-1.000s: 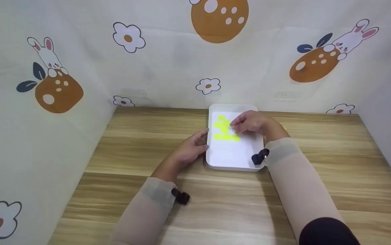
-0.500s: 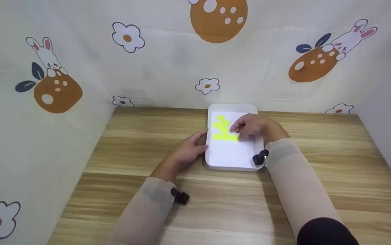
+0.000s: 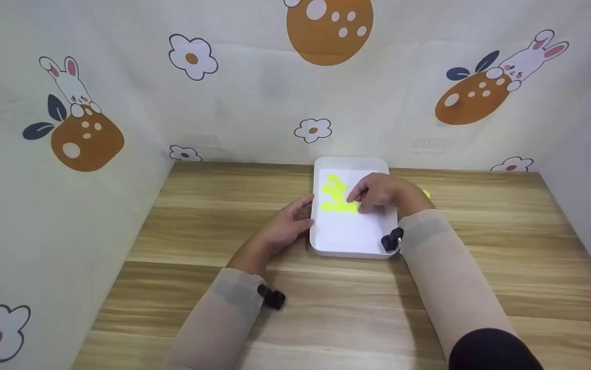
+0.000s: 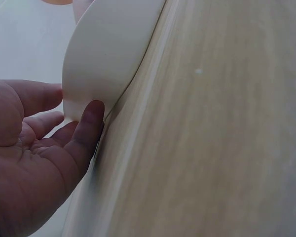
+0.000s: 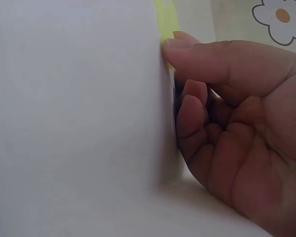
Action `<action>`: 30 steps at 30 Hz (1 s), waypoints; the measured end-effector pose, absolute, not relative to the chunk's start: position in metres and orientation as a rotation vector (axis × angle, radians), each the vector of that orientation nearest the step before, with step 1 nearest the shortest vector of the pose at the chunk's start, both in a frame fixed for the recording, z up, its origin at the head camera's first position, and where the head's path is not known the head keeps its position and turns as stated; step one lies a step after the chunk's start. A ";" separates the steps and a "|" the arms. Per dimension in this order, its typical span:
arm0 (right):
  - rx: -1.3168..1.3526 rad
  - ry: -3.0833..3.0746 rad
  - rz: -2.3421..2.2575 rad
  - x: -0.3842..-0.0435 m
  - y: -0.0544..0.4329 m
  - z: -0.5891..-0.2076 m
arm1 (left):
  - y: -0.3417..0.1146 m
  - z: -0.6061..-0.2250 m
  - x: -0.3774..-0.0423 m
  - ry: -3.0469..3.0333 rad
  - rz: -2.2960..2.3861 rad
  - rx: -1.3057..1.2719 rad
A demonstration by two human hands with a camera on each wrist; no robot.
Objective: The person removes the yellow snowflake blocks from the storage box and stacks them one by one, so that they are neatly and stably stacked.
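Step in hand looks like setting yellow dots (image 3: 337,196) into a pattern on the white floor (image 3: 352,234) of the tray (image 3: 352,255). Tray sits right of center in the head view, at the table's (image 3: 295,329) back edge. Dots lie in its left half: a staggered clump above, a row below.

Left hand (image 3: 285,227): fingers spread, no grip, thumb and fingertips against the tray's left wall. Good brace. Light steady pressure is enough; too much and the tray likely skids toward frame right.

Right hand (image 3: 377,189): thumb and forefinger down at the row's right end, other fingers curled in. Right wrist view puts the thumb tip on yellow; can't tell whether a dot is pinched or just touched.

To do it well: line the end dot up with the row first, then press straight down, no sideways drag. Lift straight up so nothing sticks to the thumb. Keep the curled knuckles off the clump.

Another yellow bit (image 3: 426,193) shows past the right wrist, mostly hidden. Worth keeping the forearm from sweeping it.
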State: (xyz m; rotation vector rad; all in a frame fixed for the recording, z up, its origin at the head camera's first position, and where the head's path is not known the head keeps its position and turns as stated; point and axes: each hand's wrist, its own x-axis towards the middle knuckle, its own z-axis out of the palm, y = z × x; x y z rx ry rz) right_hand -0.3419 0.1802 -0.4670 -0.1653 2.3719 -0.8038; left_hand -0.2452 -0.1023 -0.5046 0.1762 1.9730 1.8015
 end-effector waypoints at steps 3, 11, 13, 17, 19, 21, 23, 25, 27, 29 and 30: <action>-0.180 2.376 -0.814 -0.342 0.181 -0.469 | -0.102 -0.505 -0.245 1.967 1.806 0.179; -0.224 2.347 -0.895 -0.347 0.186 -0.473 | -0.102 -0.505 -0.245 1.950 1.813 0.184; -0.240 2.347 -0.914 -0.348 0.188 -0.474 | -0.103 -0.506 -0.245 1.961 1.806 0.185; -0.255 2.367 -0.946 -0.348 0.189 -0.475 | -0.102 -0.505 -0.245 1.981 1.790 0.176; -0.243 2.378 -0.964 -0.348 0.188 -0.475 | -0.102 -0.504 -0.245 1.992 1.773 0.156; -0.202 2.380 -0.992 -0.348 0.187 -0.475 | -0.102 -0.504 -0.245 2.002 1.761 0.143; -0.156 2.377 -1.037 -0.347 0.186 -0.476 | -0.102 -0.504 -0.245 2.011 1.753 0.135; -0.108 2.368 -1.102 -0.347 0.185 -0.476 | -0.102 -0.505 -0.246 2.011 1.753 0.136; -0.079 2.346 -1.185 -0.347 0.185 -0.477 | -0.102 -0.505 -0.246 2.004 1.762 0.143; -0.060 2.321 -1.257 -0.347 0.184 -0.477 | -0.102 -0.505 -0.247 1.998 1.762 0.141; -0.053 2.309 -1.285 -0.347 0.184 -0.477 | -0.102 -0.505 -0.247 1.998 1.760 0.138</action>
